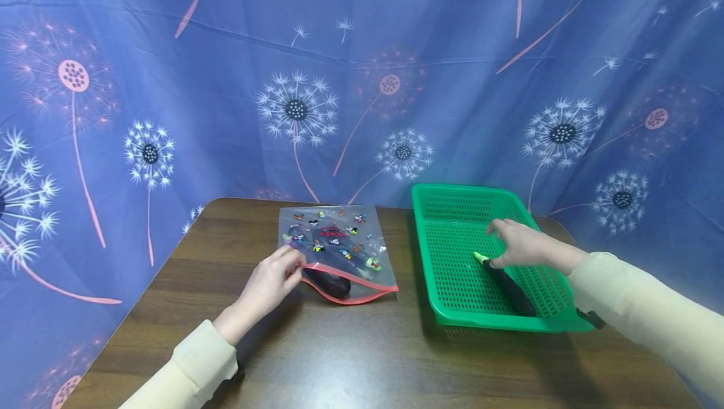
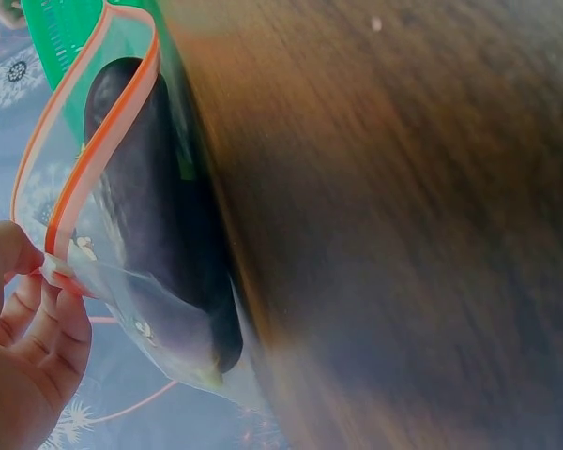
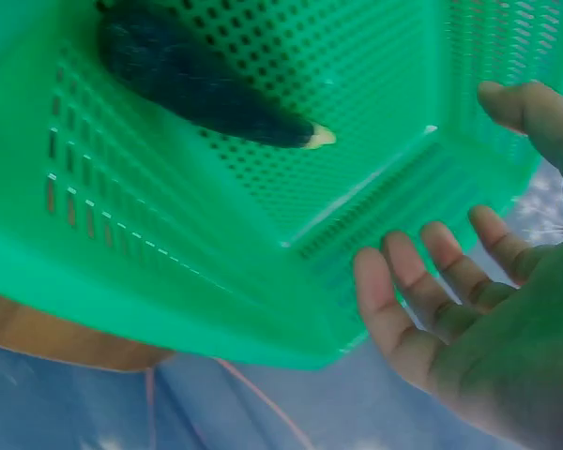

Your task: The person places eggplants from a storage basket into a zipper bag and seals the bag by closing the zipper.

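Note:
My left hand [image 1: 270,280] pinches one corner of the mouth of a clear zip bag [image 1: 362,223] with small cartoon prints. The bag lies on the table with its orange-red zip edge [image 2: 103,141] parted. Inside it a dark purple eggplant [image 2: 150,187] shows near the opening; pale green stem ends show through the plastic. To the right, my right hand [image 1: 523,247] hovers over a green basket [image 1: 423,252], fingers spread and holding nothing. Another dark eggplant [image 1: 513,289] with a light green tip lies in the basket, just below that hand's thumb.
The brown wooden table [image 1: 317,359] carries both bag and basket, the basket standing right of the bag. Its perforated walls rise around the eggplant. A blue curtain [image 1: 351,82] with dandelion prints hangs behind the table's back edge.

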A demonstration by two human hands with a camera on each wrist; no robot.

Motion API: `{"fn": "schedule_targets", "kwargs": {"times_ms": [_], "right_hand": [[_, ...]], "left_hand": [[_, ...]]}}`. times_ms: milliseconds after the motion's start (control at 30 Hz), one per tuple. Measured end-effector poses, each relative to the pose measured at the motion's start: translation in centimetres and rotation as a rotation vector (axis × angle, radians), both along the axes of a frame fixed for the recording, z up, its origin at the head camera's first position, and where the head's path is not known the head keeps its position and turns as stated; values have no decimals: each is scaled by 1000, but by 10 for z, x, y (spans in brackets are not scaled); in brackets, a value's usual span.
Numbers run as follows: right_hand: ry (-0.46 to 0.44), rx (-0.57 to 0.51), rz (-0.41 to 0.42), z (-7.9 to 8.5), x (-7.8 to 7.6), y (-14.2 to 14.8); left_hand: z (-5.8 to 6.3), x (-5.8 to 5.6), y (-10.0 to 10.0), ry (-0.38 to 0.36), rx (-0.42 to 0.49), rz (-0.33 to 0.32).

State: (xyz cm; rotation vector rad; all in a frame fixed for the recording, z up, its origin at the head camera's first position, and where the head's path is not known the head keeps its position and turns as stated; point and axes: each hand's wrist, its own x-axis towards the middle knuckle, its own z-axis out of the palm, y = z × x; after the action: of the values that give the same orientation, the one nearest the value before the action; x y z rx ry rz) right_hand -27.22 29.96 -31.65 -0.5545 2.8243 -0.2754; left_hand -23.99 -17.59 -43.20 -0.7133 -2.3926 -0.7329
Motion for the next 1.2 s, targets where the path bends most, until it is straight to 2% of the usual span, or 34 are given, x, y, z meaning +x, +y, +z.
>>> {"fn": "schedule_targets", "kwargs": {"times_ms": [100, 267, 533, 867, 1200], "right_hand": [[-69, -8, -40, -10, -2, 7], [-234, -31, -175, -20, -3, 11], [-441, -27, -343, -25, -5, 15], [-507, 78, -369, -29, -9, 11], [-516, 117, -389, -46, -19, 4]], "left_hand": [[0, -1, 0, -6, -2, -6], [-2, -1, 1, 10, 2, 1], [-4, -1, 0, -8, 2, -12], [-4, -3, 0, 11, -2, 1], [-5, -4, -2, 37, -6, -6]]}}
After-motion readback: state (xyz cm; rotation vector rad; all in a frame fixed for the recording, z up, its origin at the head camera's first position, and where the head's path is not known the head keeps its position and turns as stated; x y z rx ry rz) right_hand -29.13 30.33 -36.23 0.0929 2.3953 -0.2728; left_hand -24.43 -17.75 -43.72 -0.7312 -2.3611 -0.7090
